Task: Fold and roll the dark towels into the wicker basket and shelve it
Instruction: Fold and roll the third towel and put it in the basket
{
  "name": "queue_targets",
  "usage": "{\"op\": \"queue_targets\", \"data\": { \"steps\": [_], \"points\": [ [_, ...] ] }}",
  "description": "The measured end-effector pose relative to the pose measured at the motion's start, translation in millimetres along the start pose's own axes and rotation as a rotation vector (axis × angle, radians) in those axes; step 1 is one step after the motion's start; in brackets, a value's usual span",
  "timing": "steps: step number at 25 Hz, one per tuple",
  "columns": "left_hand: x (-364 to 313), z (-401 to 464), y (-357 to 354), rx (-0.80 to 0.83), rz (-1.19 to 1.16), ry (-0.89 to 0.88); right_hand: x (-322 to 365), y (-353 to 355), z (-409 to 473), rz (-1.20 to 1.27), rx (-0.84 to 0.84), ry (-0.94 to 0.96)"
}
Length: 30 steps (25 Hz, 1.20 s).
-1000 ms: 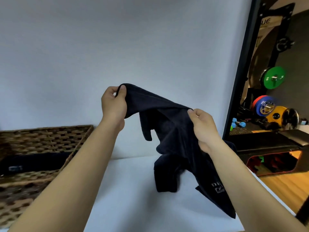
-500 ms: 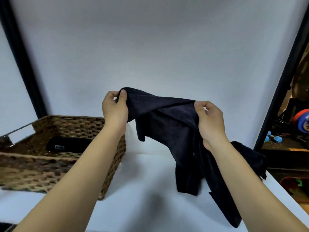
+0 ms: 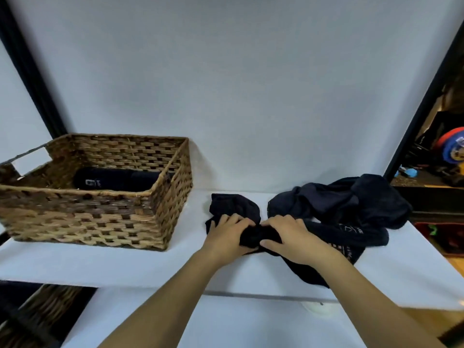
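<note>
A dark towel (image 3: 236, 208) lies bunched on the white table (image 3: 125, 262), just right of the wicker basket (image 3: 100, 217). My left hand (image 3: 227, 231) and my right hand (image 3: 288, 234) sit side by side on it, fingers curled into the cloth and gripping a fold between them. Part of the towel spreads to the right under my right forearm, showing white print. Inside the basket lie rolled dark towels (image 3: 115, 180), one with a small white label. A loose heap of dark towels (image 3: 351, 202) sits behind and to the right of my right hand.
A white wall backs the table, with black posts (image 3: 32, 71) at left and right. Gym weight plates (image 3: 452, 151) stand beyond the right post. Another wicker basket (image 3: 42, 312) shows below the table's front edge at lower left.
The towel was held up in the air between both hands; now it is down on the table and both hands grip it there. The view has swung left and down.
</note>
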<state>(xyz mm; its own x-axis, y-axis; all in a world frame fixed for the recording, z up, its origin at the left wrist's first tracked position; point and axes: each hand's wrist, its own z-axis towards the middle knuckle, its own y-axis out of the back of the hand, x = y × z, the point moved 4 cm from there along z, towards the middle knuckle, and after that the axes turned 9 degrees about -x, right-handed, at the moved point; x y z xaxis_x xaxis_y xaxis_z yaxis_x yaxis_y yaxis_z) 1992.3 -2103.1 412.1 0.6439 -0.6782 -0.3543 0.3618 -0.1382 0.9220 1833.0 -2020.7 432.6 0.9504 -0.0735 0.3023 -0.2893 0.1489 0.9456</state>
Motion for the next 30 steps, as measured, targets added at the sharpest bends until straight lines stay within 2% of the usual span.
{"op": "queue_targets", "data": {
  "steps": [2, 4, 5, 7, 8, 9, 11, 13, 15, 17, 19, 23, 25, 27, 28, 30],
  "points": [
    [-2, 8, 7, -0.051, -0.059, 0.019, -8, 4, -12, -0.177, -0.042, -0.004],
    [1, 10, 21, -0.077, -0.193, 0.031, -8, 16, -20, -0.277, -0.152, -0.067],
    [3, 9, 32, -0.13, -0.266, 0.019, -4, 23, -26, -0.218, -0.264, -0.103],
    [9, 3, 55, -0.315, -0.427, -0.029, 15, 39, -44, 0.074, -0.549, -0.104],
    [12, -3, 62, -0.386, -0.463, -0.05, 26, 43, -51, 0.181, -0.62, -0.07],
    [18, -11, 65, -0.404, -0.439, -0.054, 37, 42, -57, 0.225, -0.601, -0.038],
    [33, -27, 55, -0.282, -0.188, -0.032, 44, 24, -62, 0.178, -0.445, -0.04],
    [50, -54, 36, -0.126, -0.019, 0.011, 27, 1, -76, 0.031, -0.349, -0.205],
    [59, -74, 29, -0.093, -0.125, 0.048, 10, -14, -94, -0.053, -0.249, -0.347],
    [55, -83, 29, -0.077, -0.329, 0.077, 4, -24, -101, -0.088, -0.182, -0.346],
    [45, -88, 26, -0.074, -0.41, 0.101, 10, -21, -97, -0.139, -0.213, -0.318],
    [51, -77, 26, -0.201, -0.307, 0.115, 50, -7, -83, -0.156, -0.328, -0.158],
    [62, -70, 39, -0.317, -0.214, 0.159, 72, -11, -82, -0.054, -0.252, -0.031],
    [65, -71, 51, -0.408, -0.178, 0.224, 78, -11, -77, 0.108, -0.119, -0.088],
    [63, -75, 54, -0.44, -0.164, 0.252, 73, -9, -70, 0.165, -0.128, -0.156],
    [53, -87, 52, -0.537, -0.102, 0.295, 61, -8, -51, 0.129, -0.151, -0.219]
  ]
}}
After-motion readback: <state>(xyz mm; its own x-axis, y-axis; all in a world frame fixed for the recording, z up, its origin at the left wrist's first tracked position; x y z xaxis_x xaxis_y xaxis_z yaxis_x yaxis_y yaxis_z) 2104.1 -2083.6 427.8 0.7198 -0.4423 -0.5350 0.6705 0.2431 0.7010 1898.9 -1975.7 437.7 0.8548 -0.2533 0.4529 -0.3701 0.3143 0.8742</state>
